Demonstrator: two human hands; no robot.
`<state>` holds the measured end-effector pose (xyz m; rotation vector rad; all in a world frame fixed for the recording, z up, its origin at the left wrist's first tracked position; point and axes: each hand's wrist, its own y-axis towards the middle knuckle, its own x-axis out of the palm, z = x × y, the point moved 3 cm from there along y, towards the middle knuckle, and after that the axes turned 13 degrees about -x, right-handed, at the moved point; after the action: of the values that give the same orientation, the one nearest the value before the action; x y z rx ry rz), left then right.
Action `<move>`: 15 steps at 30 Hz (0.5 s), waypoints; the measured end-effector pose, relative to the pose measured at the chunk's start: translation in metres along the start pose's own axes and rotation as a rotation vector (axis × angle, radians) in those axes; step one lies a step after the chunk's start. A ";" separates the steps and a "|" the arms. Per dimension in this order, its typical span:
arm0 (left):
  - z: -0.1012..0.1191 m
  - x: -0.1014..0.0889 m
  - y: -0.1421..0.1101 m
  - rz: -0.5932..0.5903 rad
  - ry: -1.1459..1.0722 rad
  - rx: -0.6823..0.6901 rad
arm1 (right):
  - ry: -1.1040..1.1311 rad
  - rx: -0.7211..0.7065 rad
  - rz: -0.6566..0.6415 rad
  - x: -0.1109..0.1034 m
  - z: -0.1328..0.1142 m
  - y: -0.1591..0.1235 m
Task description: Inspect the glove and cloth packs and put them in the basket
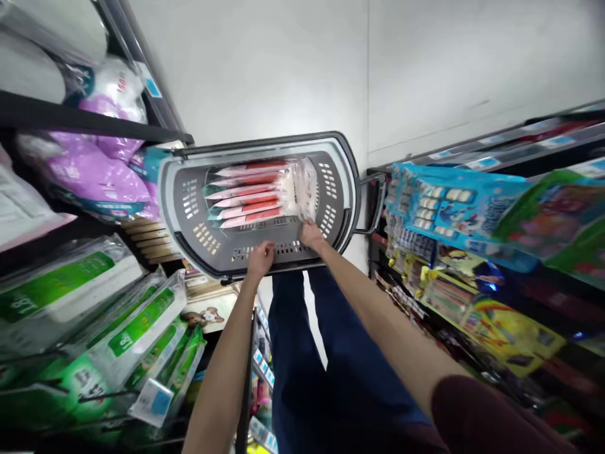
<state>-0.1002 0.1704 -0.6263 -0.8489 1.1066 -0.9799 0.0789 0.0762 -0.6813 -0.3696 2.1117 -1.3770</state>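
A dark grey shopping basket (250, 243) with a pale grey rim stands in front of my legs. In it, several red-and-white packets (250, 205) stand side by side in a row. A white and clear plastic package (302, 186) is at their right end. My right hand (312, 234) reaches into the basket, its fingers closed on the lower edge of this plastic package. My left hand (261, 258) is over the near side of the basket, left of my right hand. Its fingers are curled in, with nothing visible in them.
Shelves with purple bags (94, 173) and green-labelled packs (142, 321) border the left side, close to the basket. On the right, racks hold blue snack bags (454, 202) and yellow packs (510, 328). The basket's handle (377, 205) points to the right racks. Pale floor (274, 69) lies beyond.
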 end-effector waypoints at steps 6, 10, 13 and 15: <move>0.024 -0.016 -0.082 -0.094 0.078 -0.071 | 0.023 0.019 0.029 -0.042 -0.014 -0.096; 0.062 -0.062 -0.171 -0.056 0.100 -0.085 | 0.027 -0.044 0.108 -0.094 -0.046 -0.200; 0.097 -0.094 -0.261 -0.004 0.085 -0.064 | 0.039 -0.137 0.228 -0.136 -0.074 -0.296; 0.112 -0.105 -0.323 0.048 0.058 -0.029 | 0.047 -0.216 0.322 -0.162 -0.091 -0.361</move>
<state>-0.0729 0.1659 -0.2697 -0.8176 1.1881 -0.9554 0.1214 0.0735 -0.2773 -0.0743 2.2477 -0.9874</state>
